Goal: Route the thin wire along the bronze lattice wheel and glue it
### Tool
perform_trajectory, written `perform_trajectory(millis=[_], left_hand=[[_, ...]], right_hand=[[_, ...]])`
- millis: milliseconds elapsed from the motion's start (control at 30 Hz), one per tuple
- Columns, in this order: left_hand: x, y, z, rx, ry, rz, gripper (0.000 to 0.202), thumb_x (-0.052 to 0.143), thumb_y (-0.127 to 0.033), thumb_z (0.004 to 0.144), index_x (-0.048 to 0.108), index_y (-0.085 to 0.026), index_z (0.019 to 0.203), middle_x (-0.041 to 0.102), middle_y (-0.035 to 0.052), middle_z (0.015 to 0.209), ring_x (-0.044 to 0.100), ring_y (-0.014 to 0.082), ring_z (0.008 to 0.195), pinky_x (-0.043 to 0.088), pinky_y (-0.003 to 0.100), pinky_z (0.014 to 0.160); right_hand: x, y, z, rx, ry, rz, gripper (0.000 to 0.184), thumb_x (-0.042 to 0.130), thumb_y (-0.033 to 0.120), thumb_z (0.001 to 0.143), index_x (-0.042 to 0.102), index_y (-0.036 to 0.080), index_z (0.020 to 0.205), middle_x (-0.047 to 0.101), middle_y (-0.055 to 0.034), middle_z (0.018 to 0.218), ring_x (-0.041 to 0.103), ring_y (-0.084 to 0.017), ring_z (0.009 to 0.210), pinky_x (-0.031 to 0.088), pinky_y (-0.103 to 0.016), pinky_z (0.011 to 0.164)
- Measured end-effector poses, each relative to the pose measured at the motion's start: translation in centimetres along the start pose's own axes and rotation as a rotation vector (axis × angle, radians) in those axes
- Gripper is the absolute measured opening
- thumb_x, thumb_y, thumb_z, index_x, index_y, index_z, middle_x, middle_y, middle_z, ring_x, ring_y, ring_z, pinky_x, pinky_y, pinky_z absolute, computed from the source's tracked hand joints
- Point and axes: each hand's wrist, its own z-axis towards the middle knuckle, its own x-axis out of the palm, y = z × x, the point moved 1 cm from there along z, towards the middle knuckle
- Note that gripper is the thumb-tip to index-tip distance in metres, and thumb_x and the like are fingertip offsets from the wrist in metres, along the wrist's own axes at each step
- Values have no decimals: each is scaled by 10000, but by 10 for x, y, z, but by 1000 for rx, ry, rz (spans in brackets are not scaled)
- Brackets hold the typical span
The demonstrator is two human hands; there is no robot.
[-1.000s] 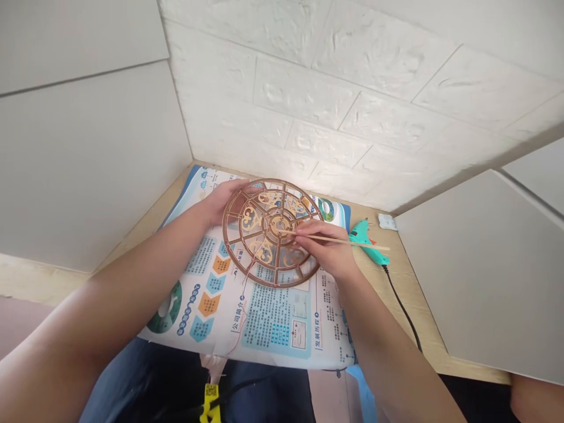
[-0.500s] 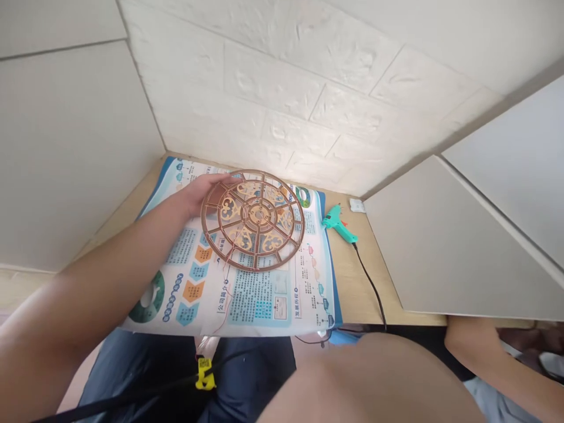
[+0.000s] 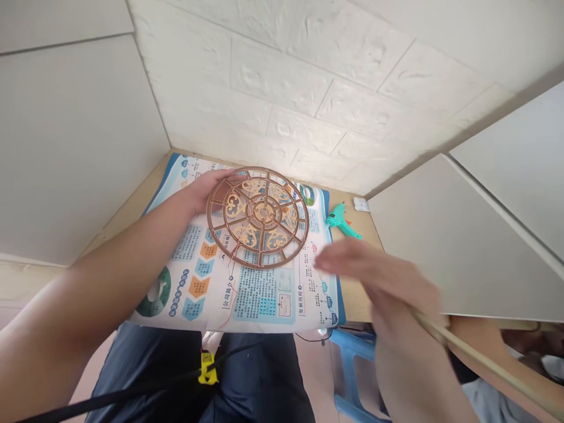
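Note:
My left hand (image 3: 209, 191) grips the upper left rim of a round brown wooden wheel (image 3: 264, 212), its fingers partly hidden by the wheel. The wheel has spokes, a pale hub and light scroll-shaped cut-outs; it is tilted above a printed sheet. A thin reddish thread (image 3: 232, 286) trails from it toward the sheet's front edge. My right hand (image 3: 374, 264), smeared by motion, is just right of the wheel and apart from it. From this hand a long thin tan rod (image 3: 489, 358) runs to the lower right and appears held in it.
A teal glue gun (image 3: 341, 220) lies on the wooden table (image 3: 356, 294), right of the printed sheet (image 3: 176, 305). A small white block (image 3: 361, 204) sits by the wall. White panels enclose both sides. Below right are a blue stool (image 3: 350, 376) and another person's arm (image 3: 478, 341).
My right hand has come up from below right to beside the wheel, with the tan rod now showing. My left hand still holds the wheel. The view has shifted slightly.

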Motion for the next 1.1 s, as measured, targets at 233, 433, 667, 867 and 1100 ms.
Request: perform_trajectory(millis=[233, 433, 667, 867, 1100], left_hand=[[-1, 2, 3, 8, 0, 35, 342, 688, -436, 875, 776, -197, 1103, 787, 107, 1116, 739, 326, 1039, 626, 456, 905], [0, 1, 4, 59, -66, 149, 354, 665, -377, 873, 769, -136, 1110, 774, 146, 1087, 743, 361, 1037, 628, 536, 929], [1, 1, 6, -13, -93, 33, 343, 684, -294, 890, 755, -115, 1173, 767, 131, 1093, 745, 291, 962, 618, 452, 912], [5, 0, 3, -35, -36, -14, 425, 599, -285, 981, 645, -24, 1314, 758, 127, 1016, 730, 237, 903, 575, 400, 903], [5, 1, 2, -15, -27, 25, 428, 586, -273, 977, 618, -40, 1335, 762, 133, 1046, 729, 206, 868, 577, 428, 978]], right_hand=[[24, -80, 58, 120, 97, -45, 467, 301, 462, 1098, 562, 228, 789, 531, -12, 720, 508, -175, 673, 418, -333, 646], [54, -111, 72, 270, -53, 376, 322, 636, 536, 958, 605, 240, 837, 604, 11, 766, 560, -141, 624, 468, -278, 577], [53, -133, 65, 342, -88, 445, 388, 643, 566, 964, 681, 222, 788, 691, -13, 740, 644, -141, 612, 538, -275, 568], [54, -134, 65, 360, -53, 437, 356, 692, 550, 938, 704, 219, 806, 728, -21, 731, 679, -146, 625, 572, -268, 560], [55, -137, 66, 386, -46, 462, 376, 727, 585, 899, 701, 219, 813, 751, -27, 750, 695, -152, 634, 592, -289, 584]])
